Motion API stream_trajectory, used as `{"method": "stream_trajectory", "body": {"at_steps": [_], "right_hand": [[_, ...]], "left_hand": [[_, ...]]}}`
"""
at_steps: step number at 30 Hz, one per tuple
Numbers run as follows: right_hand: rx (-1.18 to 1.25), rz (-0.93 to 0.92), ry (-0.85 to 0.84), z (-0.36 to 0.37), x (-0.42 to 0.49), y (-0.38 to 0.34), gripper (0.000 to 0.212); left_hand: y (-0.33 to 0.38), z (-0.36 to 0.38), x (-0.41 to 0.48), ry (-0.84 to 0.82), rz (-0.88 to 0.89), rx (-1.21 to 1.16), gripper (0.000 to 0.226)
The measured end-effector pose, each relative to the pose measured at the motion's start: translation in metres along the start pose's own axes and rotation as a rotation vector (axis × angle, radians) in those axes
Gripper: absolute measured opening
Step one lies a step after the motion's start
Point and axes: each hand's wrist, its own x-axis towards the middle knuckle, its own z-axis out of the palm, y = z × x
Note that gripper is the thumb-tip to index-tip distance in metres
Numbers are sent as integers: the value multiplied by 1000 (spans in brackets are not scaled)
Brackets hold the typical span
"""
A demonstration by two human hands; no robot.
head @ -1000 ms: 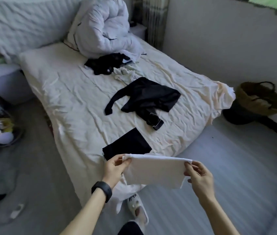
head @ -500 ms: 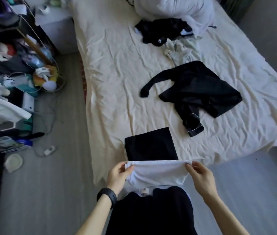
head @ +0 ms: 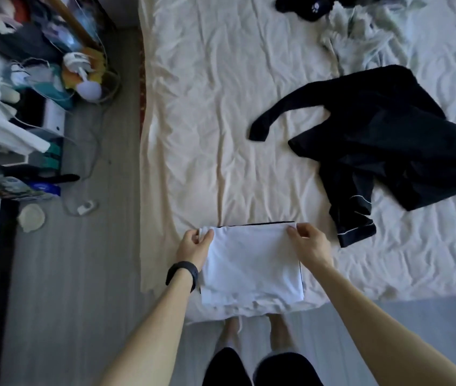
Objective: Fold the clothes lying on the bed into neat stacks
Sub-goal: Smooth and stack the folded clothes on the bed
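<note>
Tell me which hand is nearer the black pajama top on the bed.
Right. The right hand pinches the white garment just left of the black pajama top; the left hand holds its opposite corner, farther away.

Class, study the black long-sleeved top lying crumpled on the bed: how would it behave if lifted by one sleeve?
Probably floppy: the black top lies in soft crumples, its sleeve curving limply across the sheet. Likely light: the cloth looks thin and lies nearly flat. Lifted by that sleeve, the body would probably dangle and unfold.
</note>
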Motion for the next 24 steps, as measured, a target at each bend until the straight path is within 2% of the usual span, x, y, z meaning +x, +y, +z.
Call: {"method": "stream_trajectory", "body": {"at_steps": [4,8,10,13,16,19,21,22,24], "right_hand": [[93,7,-39,-4,-23,15,23],[61,100,-199,-8,-65,42,31],[44,148,-260,-5,-82,58,32],[58,153,-235,-4,-94,61,16],[66,119,-134,-4,-95,50,3],[55,129,-89,-2,-94,43,2],[24,160,-105,1,-93,44,16],[-14,156,-84,3,-93,46,27],[-159,30,62,11,-94,48,47]], "left_hand": [[-18,-1,-19,49,-39,-48,29],[-37,-6,-47,108,-69,-97,29],[-51,-8,-54,67,-123,-68,31],[-69,-9,-57,-70,-192,74,40],[-70,-7,-57,-69,-165,149,42],[-63,-6,-53,-70,-123,163,40],[-58,-6,-53,-39,-72,175,45],[-58,-4,-54,36,0,246,50],[-60,-1,-55,224,293,483,62]]}}
